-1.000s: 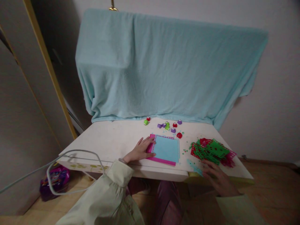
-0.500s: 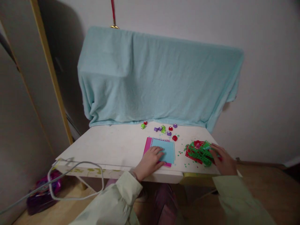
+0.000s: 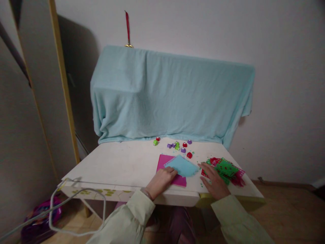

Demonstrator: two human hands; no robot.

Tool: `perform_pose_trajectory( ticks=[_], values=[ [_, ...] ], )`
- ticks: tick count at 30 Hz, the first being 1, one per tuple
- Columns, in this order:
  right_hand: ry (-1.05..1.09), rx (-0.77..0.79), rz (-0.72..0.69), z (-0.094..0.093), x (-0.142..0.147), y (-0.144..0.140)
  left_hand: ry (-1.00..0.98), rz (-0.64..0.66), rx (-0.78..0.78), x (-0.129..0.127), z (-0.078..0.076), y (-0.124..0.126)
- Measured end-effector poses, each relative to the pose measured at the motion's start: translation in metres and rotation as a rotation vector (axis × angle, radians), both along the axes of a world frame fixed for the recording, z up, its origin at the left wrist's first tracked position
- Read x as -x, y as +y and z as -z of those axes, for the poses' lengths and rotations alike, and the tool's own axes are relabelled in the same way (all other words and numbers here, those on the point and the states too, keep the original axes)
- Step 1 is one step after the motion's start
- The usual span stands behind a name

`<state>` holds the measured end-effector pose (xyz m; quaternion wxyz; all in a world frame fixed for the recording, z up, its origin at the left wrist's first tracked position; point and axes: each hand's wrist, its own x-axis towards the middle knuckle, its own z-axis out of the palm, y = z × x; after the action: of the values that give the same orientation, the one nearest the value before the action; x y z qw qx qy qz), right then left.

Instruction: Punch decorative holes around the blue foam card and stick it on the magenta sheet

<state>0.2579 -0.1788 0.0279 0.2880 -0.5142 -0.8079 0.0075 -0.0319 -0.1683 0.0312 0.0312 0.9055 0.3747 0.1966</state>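
left hand (image 3: 162, 179) pinches the blue sheet (image 3: 181, 166) up off the pink pad (image 3: 169, 169); right hand (image 3: 213, 178) lies flat, empty, beside the green cutouts (image 3: 225, 167) on the bench (image 3: 122, 162)

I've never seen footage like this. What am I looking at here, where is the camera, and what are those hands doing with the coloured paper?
There is no machine here: a person wears a camera on the head, so you look forward and down at their own two arms in pale sleeves. They are at a white table against a wall, with a light blue blanket draped behind it. The left hand lifts a light blue sheet by its near corner, above a pink sheet lying flat. The right hand rests open on the table beside a pile of red and green punched papers. Farther back lie several small paper punches, red, green and purple. A grey cable loops at lower left.
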Motion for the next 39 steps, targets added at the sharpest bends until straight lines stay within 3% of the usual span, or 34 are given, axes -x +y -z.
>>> perform_pose_trajectory(
  ticks=[7, 11, 16, 21, 29, 39],
  values=[
    [0.054, -0.075, -0.218, 0.005, 0.060, 0.011, -0.337, -0.101, 0.155, 0.054, 0.011, 0.010],
    [0.065, -0.009, -0.285, 0.004, 0.081, 0.014, -0.387, -0.152, 0.149, 0.070, 0.017, 0.014],
    [0.012, 0.052, -0.273, 0.009, 0.099, 0.014, -0.251, -0.134, 0.045, 0.066, 0.013, 0.002],
    [0.082, 0.104, -0.279, 0.014, 0.106, 0.013, -0.252, -0.105, 0.126, 0.058, 0.012, -0.008],
    [0.282, 0.244, -0.198, 0.021, 0.106, 0.023, -0.375, -0.078, 0.235, 0.060, 0.022, 0.004],
    [0.315, 0.329, -0.169, 0.029, 0.110, 0.034, -0.313, -0.070, 0.198, 0.057, 0.026, 0.011]
  ],
)
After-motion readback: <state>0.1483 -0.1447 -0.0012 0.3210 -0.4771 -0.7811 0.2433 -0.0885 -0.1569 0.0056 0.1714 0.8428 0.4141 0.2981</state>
